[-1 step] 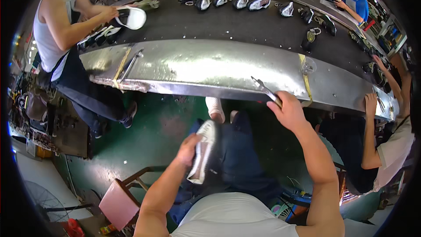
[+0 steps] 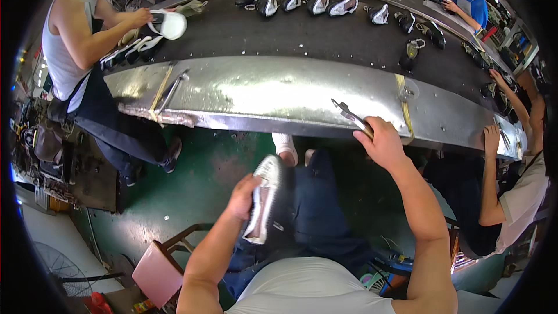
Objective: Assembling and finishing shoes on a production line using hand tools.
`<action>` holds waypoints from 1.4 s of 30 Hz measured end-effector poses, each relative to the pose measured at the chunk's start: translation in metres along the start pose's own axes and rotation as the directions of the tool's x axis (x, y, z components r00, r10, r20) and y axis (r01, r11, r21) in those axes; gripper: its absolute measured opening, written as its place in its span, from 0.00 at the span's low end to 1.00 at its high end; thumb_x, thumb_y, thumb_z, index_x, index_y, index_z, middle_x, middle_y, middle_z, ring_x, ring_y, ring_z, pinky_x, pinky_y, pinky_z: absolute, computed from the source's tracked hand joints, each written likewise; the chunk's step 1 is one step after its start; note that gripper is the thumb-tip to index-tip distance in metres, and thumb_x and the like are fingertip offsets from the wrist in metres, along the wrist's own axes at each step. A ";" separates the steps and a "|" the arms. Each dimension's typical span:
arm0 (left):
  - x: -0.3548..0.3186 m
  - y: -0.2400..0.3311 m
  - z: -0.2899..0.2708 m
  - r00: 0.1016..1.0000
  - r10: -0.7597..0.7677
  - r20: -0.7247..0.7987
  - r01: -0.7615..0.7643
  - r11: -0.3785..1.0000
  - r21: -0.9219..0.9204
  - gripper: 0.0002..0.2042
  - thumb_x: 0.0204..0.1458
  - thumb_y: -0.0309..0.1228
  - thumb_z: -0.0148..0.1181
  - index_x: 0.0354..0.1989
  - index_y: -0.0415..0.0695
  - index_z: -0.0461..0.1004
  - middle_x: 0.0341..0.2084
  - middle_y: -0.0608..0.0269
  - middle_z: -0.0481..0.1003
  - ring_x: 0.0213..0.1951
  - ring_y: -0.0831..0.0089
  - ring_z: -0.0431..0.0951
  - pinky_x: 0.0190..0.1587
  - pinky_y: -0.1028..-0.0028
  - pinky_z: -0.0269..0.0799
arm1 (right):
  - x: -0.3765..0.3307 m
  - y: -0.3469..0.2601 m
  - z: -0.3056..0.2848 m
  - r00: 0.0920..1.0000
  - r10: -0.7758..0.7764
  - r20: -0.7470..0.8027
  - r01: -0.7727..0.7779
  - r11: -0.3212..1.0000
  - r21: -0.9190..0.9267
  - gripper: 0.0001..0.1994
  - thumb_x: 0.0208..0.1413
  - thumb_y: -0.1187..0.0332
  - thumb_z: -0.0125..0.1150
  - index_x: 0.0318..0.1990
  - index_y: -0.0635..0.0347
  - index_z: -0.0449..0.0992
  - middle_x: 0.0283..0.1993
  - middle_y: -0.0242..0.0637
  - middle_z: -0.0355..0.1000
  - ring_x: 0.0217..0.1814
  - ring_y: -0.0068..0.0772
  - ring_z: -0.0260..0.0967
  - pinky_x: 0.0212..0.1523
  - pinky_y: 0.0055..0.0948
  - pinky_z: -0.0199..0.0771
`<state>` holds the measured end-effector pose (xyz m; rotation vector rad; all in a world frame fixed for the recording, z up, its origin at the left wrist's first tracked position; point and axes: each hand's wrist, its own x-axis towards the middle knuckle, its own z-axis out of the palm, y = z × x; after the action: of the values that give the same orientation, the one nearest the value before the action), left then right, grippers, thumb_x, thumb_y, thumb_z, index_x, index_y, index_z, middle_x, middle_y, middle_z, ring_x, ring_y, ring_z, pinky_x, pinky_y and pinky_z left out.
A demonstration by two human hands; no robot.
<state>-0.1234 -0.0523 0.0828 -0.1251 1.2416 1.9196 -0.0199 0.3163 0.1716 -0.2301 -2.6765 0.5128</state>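
Observation:
My left hand [image 2: 243, 197] is closed round the side of a half-made shoe [image 2: 265, 203], held over my lap. Its white edge surrounds a greyish-brown middle, and its dark far side is blurred. My right hand [image 2: 383, 142] grips metal pliers [image 2: 350, 115] by the handle, the head pointing up and left. These pliers are above the near edge of the shiny metal bench ledge [image 2: 279, 90]; whether they touch it I cannot tell.
Beyond the ledge runs a dark conveyor belt [image 2: 232, 40] with several black-and-white shoes [image 2: 318, 3] along its far side. A hammer-like tool [image 2: 173, 90] lies on the ledge at left. A person in a tank top [image 2: 64, 29] handles a white shoe piece [image 2: 172, 25]. Another person's hand [image 2: 492, 138] rests at right.
My left hand and the shoe have shifted slightly left. The pliers have barely moved. The person at left has drawn the white shoe piece a little left.

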 end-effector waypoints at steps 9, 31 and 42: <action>0.071 0.212 0.050 0.837 0.513 0.189 -0.493 0.559 0.667 0.21 0.57 0.34 0.63 0.52 0.32 0.69 0.39 0.56 0.78 0.40 0.74 0.77 0.44 0.72 0.74 | 0.133 0.074 0.046 0.987 -0.115 -0.113 0.089 0.972 -0.218 0.19 0.55 0.54 0.66 0.44 0.59 0.74 0.39 0.42 0.75 0.43 0.47 0.72 0.47 0.44 0.68; 0.468 0.338 0.148 0.619 0.499 0.607 0.041 -0.792 0.609 0.15 0.59 0.44 0.56 0.42 0.43 0.76 0.44 0.56 0.78 0.53 0.58 0.75 0.50 0.58 0.70 | 0.214 0.122 0.067 0.998 0.066 -0.020 -0.067 0.998 -0.015 0.19 0.51 0.57 0.69 0.43 0.61 0.73 0.40 0.42 0.74 0.47 0.47 0.72 0.49 0.43 0.68; 0.610 0.299 0.263 0.805 0.593 -0.017 -0.029 0.067 0.997 0.46 0.49 0.76 0.44 0.65 0.52 0.71 0.73 0.36 0.45 0.73 0.43 0.45 0.73 0.55 0.43 | 0.220 0.118 0.073 0.995 0.098 -0.008 -0.097 0.993 0.062 0.17 0.52 0.58 0.68 0.41 0.60 0.73 0.40 0.41 0.73 0.44 0.46 0.72 0.48 0.42 0.68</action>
<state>-0.6381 0.4610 0.1341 0.5367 2.8724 0.9017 -0.2394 0.4526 0.1428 -0.3458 -2.6435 0.6210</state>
